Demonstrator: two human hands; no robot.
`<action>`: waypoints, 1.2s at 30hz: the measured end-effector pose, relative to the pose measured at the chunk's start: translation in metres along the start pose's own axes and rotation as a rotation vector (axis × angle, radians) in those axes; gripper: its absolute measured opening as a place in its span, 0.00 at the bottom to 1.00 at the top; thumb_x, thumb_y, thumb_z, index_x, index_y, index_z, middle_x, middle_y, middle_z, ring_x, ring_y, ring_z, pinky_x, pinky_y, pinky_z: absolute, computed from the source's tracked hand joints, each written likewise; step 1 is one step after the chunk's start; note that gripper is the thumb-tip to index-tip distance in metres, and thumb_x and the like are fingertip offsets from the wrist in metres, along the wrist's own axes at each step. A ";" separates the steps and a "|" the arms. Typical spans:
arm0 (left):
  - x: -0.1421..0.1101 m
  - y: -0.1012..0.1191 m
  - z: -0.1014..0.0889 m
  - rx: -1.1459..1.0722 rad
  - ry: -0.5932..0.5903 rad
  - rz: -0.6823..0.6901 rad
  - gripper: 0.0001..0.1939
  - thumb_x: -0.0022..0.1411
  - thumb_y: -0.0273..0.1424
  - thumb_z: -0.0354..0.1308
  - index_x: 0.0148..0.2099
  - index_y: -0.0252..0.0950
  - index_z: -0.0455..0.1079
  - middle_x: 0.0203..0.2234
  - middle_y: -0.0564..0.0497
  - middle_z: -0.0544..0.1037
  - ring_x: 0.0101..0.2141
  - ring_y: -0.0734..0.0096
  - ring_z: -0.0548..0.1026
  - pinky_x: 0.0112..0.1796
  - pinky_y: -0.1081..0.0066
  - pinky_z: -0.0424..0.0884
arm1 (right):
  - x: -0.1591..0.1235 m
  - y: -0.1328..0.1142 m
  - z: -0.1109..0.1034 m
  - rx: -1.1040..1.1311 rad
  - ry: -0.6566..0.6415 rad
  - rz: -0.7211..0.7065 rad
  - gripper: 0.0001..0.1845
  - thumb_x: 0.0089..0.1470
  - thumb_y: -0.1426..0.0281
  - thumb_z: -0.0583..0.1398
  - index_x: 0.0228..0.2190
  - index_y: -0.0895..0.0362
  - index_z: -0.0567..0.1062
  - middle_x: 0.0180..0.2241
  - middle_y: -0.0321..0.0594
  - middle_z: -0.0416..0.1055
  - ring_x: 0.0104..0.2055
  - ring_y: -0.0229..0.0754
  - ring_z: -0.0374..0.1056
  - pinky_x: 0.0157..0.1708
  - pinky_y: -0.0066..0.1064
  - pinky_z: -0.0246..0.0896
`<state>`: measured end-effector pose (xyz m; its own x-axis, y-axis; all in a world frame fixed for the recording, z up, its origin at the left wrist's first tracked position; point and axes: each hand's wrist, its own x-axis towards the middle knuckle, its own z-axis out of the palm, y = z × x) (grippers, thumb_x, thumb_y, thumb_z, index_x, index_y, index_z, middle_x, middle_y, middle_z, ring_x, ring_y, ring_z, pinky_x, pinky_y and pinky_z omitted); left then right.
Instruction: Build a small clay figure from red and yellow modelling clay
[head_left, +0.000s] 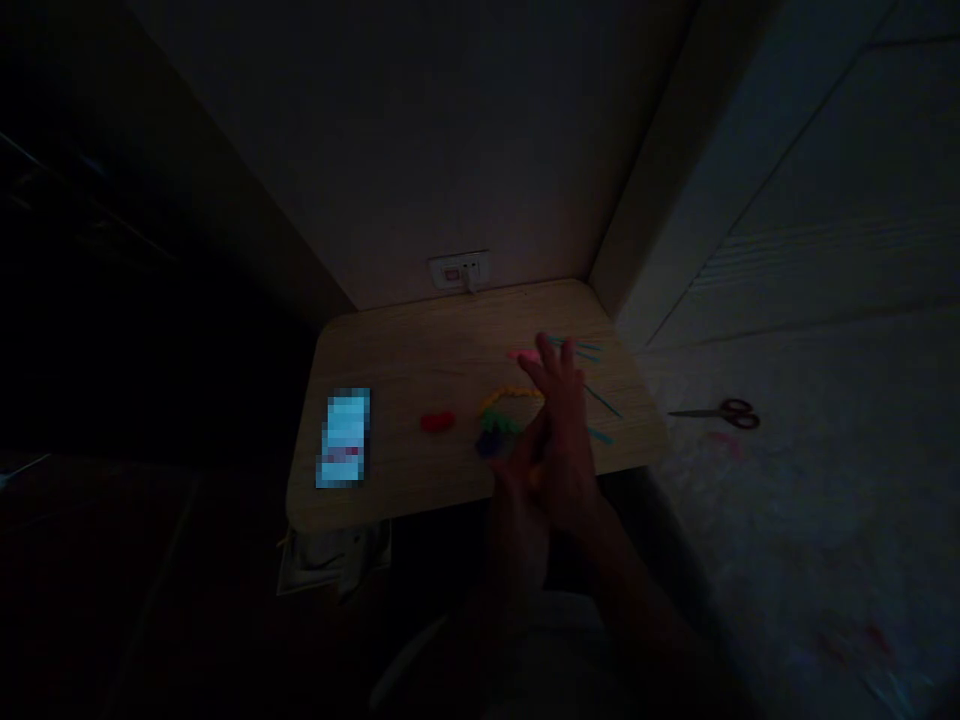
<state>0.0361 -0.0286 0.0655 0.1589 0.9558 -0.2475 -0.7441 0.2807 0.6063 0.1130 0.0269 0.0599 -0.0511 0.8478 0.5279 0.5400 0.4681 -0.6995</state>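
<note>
My right hand [564,415] lies over my left hand [519,482], the palms together above the front right of the small wooden table [390,365]. The right fingers are stretched out and spread, pointing to the wall. My left hand's fingers reach up beneath the right and are partly hidden; they look extended. A small orange patch shows between the hands, too dark to name. Beside them on the table lie curved strips in yellow [501,396], green [496,421] and dark blue [489,444], like modelling clay. A pink piece [523,355] sits behind the fingertips.
A red lump [437,421] lies mid-table, and a lit phone [344,438] at the left. Thin blue-green sticks [602,402] are at the right. Scissors [731,413] lie on the floor beyond the table's right edge. A wall socket [459,270] holds a plug. The room is very dark.
</note>
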 end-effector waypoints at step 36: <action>0.014 0.042 -0.021 -0.122 0.012 -0.006 0.32 0.71 0.40 0.56 0.17 0.38 0.49 0.13 0.58 0.48 0.16 0.78 0.50 0.19 0.73 0.55 | -0.013 0.023 -0.013 0.456 0.237 0.434 0.12 0.64 0.61 0.62 0.31 0.53 0.78 0.32 0.38 0.79 0.38 0.44 0.74 0.43 0.38 0.67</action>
<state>-0.0067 -0.0058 0.0712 0.1565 0.9527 -0.2603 -0.8166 0.2731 0.5085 0.1375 0.0235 0.0430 0.3043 0.9296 0.2080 0.0586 0.1997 -0.9781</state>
